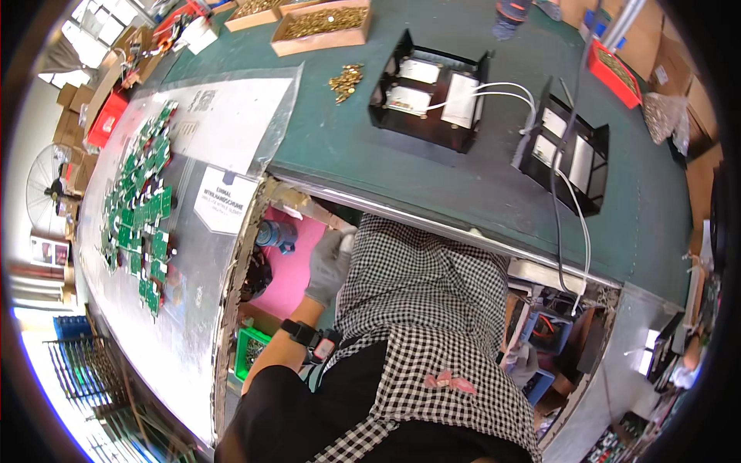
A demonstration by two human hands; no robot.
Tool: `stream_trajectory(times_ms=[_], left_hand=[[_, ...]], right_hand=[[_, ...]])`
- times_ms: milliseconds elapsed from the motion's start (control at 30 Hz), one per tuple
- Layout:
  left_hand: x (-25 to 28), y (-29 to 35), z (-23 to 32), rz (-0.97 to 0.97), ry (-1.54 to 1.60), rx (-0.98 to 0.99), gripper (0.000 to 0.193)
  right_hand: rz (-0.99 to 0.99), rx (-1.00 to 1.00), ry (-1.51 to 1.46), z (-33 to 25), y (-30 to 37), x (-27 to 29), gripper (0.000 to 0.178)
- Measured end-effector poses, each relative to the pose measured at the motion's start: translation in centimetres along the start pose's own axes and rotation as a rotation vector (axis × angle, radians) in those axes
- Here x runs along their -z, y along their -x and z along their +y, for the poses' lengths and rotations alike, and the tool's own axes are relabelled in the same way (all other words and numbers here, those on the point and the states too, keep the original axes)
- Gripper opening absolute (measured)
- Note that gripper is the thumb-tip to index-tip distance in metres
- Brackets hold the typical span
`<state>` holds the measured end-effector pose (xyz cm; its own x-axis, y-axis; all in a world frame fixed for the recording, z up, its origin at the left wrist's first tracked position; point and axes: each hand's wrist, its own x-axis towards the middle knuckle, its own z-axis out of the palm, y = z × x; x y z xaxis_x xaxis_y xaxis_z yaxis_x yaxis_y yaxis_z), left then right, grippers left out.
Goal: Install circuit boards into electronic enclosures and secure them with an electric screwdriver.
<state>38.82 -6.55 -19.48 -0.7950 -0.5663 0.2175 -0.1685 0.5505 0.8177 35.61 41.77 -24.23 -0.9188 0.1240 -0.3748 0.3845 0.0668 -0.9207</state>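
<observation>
My left hand (pixel 328 266), in a grey glove, is beside my checked apron (pixel 424 270), just below the front edge of the green table. Its fingers look curled around a small pale thing I cannot make out. Low on the right, a grey-gloved hand (pixel 525 361), apparently my right, shows partly beside the bins under the table; its fingers are unclear. Two black open metal housings stand on the tabletop: the left housing (pixel 432 91) holds white panels, and the right housing (pixel 567 147) is similar. White cables (pixel 513 86) run from them.
Many green circuit boards (pixel 158 204) lie on the left table. Loose brass-coloured parts (pixel 346 82) lie near a tray of similar parts (pixel 320 25). A red bin (pixel 615 73) stands at the far right. A dark cable (pixel 556 185) crosses the right housing. Below are a pink surface (pixel 289 266) and a blue bin (pixel 546 332).
</observation>
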Motion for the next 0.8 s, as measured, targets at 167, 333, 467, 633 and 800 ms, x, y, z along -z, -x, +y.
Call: stream_trajectory(times_ms=[167, 333, 467, 633, 800], left_hand=[[0.8, 5.8, -15.2, 0.352, 0.404, 0.926, 0.023], [4.3, 8.0, -27.0, 0.464, 0.411, 1.192, 0.040], [4.1, 5.9, -27.5, 0.399, 0.673, 1.217, 0.017], [1.3, 5.4, -27.0, 0.369, 1.027, 1.056, 0.021], [-0.2, 7.7, -25.0, 0.431, 0.965, 1.107, 0.026]], right_hand=[[-0.430, 0.305, 0.342, -12.4, -2.5, -8.7, 0.022], [-0.872, 0.415, 0.483, -17.8, -3.7, -17.3, 0.025], [-1.093, 0.476, 0.512, -19.5, -4.3, -25.5, 0.021], [-1.331, 0.543, 0.600, -18.4, -3.8, -34.4, 0.021], [-1.476, 0.498, 0.564, -14.6, -2.9, -40.1, 0.021]])
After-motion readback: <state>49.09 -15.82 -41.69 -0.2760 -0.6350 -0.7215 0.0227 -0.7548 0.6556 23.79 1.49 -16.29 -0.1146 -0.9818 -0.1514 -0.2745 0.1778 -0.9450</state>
